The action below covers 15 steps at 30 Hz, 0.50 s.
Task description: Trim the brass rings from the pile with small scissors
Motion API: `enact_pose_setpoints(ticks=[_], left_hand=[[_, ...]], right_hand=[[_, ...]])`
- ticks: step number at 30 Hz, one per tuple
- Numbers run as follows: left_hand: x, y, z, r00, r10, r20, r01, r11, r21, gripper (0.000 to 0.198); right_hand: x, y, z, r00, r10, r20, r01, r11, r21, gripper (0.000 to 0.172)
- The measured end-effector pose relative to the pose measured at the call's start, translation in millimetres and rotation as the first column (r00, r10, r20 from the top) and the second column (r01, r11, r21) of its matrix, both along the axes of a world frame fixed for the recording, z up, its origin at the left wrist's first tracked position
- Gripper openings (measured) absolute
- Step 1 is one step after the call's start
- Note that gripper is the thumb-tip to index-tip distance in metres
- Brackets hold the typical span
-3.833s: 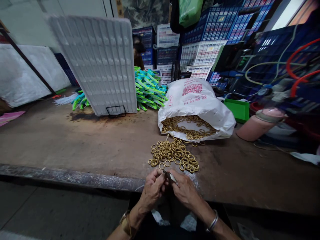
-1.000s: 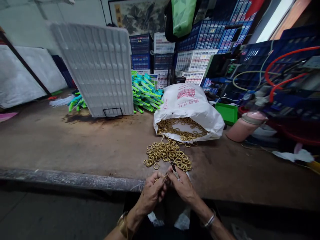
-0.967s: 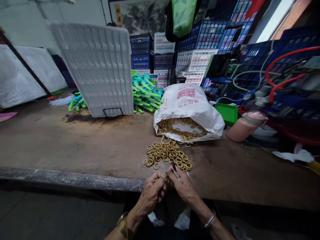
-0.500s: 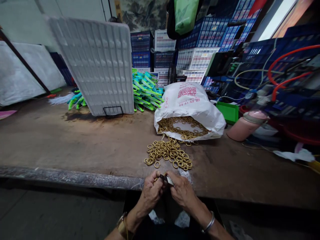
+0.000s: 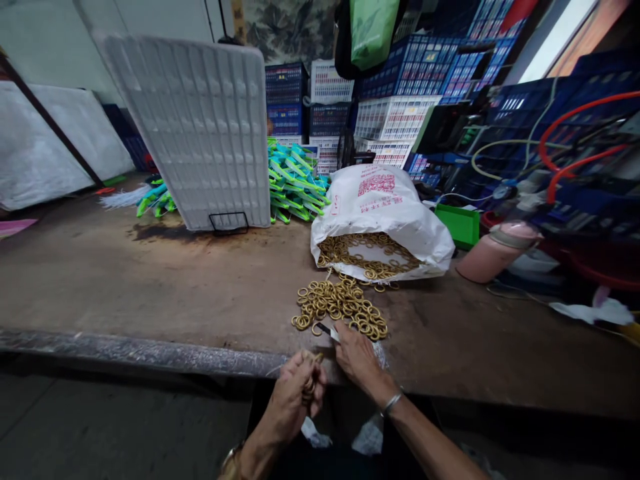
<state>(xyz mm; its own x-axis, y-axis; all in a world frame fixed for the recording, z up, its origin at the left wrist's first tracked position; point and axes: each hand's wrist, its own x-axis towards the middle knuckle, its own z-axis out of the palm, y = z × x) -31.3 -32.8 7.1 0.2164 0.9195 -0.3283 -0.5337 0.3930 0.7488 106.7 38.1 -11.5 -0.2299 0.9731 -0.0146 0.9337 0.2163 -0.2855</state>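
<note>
My left hand (image 5: 299, 387), just off the table's front edge, is closed around several brass-coloured rings (image 5: 308, 392). A small knife-like tool (image 5: 327, 331) with a dark flat tip and a pale handle is gripped in my right hand (image 5: 354, 353). Its tip reaches to a single ring at the near side of a loose pile of rings (image 5: 340, 303). Behind that pile lies a white sack (image 5: 395, 207) with red print, its mouth facing me and full of the same rings. Exactly how many rings my left hand has is hidden by the fingers.
A ribbed grey-white panel (image 5: 200, 133) stands upright on the brown table (image 5: 150, 287), in a black wire stand. Behind it lie green and turquoise pieces (image 5: 295, 180). At right are a pink bottle (image 5: 500, 250) and a green tray (image 5: 457, 225). Stacked crates (image 5: 395, 117) fill the back.
My hands have come apart. The right hand moved forward to the ring pile with the knife-like tool; the left drew slightly back and down, keeping its rings.
</note>
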Motion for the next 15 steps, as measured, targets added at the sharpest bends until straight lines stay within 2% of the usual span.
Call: enact_pose_setpoints(ticks=[3, 7, 15], left_hand=[[-5.0, 3.1, -5.8, 0.997, 0.052, 0.056, -0.049, 0.998, -0.044, 0.032], [-11.6, 6.6, -7.7, 0.994, 0.069, 0.083, -0.064, 0.996, -0.058, 0.026], [-22.1, 14.3, -12.6, 0.952, 0.048, 0.302, -0.007, 0.991, -0.135, 0.015]], right_hand=[[-12.1, 6.2, -0.1, 0.999, 0.014, -0.044, -0.012, 0.998, 0.054, 0.011], [-23.2, 10.6, 1.6, 0.998, 0.042, -0.037, -0.039, 0.995, 0.087, 0.012], [-20.3, 16.1, -4.5, 0.998, -0.018, -0.061, 0.021, 0.999, 0.048, 0.013]])
